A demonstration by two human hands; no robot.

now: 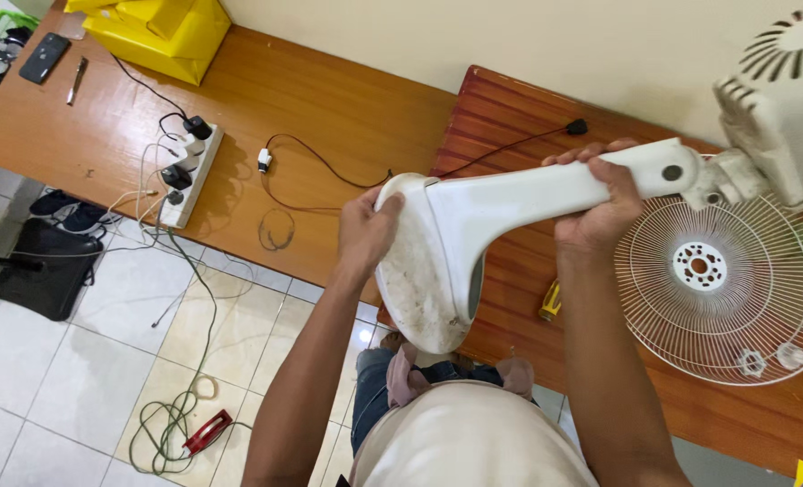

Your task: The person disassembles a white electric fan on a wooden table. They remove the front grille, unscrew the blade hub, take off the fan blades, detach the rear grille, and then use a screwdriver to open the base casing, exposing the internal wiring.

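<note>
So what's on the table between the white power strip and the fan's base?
In the head view, a thin black cable with a small white plug lies between the power strip and fan base.

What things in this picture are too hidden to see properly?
- Fan motor housing: head view, cut off by the top and right edges.
- Yellow tool: mostly behind the right hand's forearm.
- Fan base: its far face is turned away; the left hand covers part of the rim.
- Yellow box: cropped by the top edge.
</note>
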